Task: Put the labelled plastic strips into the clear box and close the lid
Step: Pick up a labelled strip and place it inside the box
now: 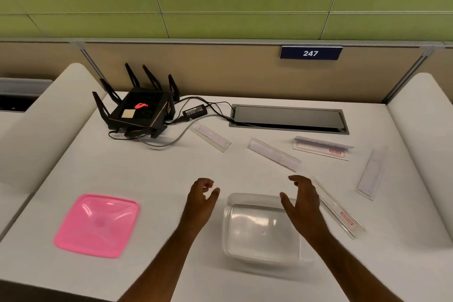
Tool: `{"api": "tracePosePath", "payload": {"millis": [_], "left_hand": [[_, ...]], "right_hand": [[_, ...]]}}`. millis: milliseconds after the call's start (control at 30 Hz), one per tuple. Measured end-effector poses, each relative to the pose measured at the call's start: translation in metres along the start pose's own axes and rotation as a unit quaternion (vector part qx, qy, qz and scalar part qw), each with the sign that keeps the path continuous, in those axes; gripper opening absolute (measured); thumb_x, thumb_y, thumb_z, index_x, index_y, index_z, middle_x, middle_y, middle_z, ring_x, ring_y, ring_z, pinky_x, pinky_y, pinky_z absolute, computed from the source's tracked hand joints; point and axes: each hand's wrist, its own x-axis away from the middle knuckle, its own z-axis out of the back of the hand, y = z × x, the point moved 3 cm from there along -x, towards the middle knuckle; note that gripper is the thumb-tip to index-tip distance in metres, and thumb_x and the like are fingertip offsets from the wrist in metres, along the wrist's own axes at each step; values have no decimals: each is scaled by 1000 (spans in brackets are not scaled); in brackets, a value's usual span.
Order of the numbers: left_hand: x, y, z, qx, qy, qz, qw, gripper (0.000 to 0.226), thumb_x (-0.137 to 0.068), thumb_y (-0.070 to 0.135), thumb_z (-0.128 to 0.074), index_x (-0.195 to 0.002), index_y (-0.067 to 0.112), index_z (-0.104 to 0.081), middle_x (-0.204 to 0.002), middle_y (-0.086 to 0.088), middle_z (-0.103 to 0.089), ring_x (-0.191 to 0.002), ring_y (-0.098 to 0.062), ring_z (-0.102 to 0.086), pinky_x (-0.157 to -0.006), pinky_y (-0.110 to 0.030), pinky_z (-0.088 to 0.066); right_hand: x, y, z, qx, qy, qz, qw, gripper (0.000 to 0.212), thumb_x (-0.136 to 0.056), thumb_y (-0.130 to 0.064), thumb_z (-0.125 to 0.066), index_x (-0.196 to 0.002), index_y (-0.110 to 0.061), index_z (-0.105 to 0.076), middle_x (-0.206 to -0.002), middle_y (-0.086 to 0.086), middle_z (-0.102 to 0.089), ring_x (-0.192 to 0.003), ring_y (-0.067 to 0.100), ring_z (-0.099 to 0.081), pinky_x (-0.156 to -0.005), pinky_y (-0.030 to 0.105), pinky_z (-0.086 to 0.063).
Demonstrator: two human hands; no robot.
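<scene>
Our pink lid [96,225] lies far left; our left hand [202,197] hovers loosely curled, empty; the clear box [261,228] sits under our spread, empty right hand [302,200]. The long strips [337,207] might overhang, blocking closure.

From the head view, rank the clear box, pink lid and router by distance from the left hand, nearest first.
1. Clear box: just right of the left hand, near the front edge.
2. Pink lid: to its left, front.
3. Router: far back left.
</scene>
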Motion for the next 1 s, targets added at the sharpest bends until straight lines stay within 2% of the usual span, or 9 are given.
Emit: {"api": "tracePosePath", "payload": {"millis": [167,433,633,867,1000], "left_hand": [[-23,6,9,-5,8,0,1000,29,-93,25,-68,-119,31,-56,-125,14,-56,-117,-7,-54,-91,-23,-45],[-77,22,40,-20,30,4,999,47,-95,22,-65,-139,26,-48,-146,4,-47,-132,-17,-48,-106,-36,-46],[-119,36,62,-29,54,5,998,51,-95,21,-65,-142,23,-46,-150,0,-46,-135,-20,-47,-107,-40,-46],[-164,46,63,-35,61,13,997,51,-97,24,-63,-144,20,-45,-150,-1,-45,-138,-20,-45,-111,-45,-43],[-191,47,65,-57,62,11,996,48,-100,32,-57,-144,17,-45,-149,-5,-46,-137,-24,-45,-111,-47,-43]], "right_hand": [[-22,-18,-16,48,-39,49,997,53,-91,-22,-71,-138,-15,-46,-136,4,-56,-122,23,-55,-101,35,-36],[-64,-55,-49,22,-80,73,994,51,-94,-25,-68,-139,-13,-46,-137,5,-56,-125,24,-56,-105,47,-47],[-99,-80,-79,14,-113,68,991,52,-96,-27,-66,-142,-13,-45,-138,6,-56,-124,23,-55,-106,45,-47],[-136,-86,-105,-3,-149,44,988,47,-96,-30,-65,-138,-17,-48,-114,-3,-61,-103,16,-57,-93,38,-52],[-151,-88,-126,-19,-190,12,982,49,-98,-34,-61,-141,-16,-44,-102,-5,-62,-99,16,-60,-88,35,-53]]}}
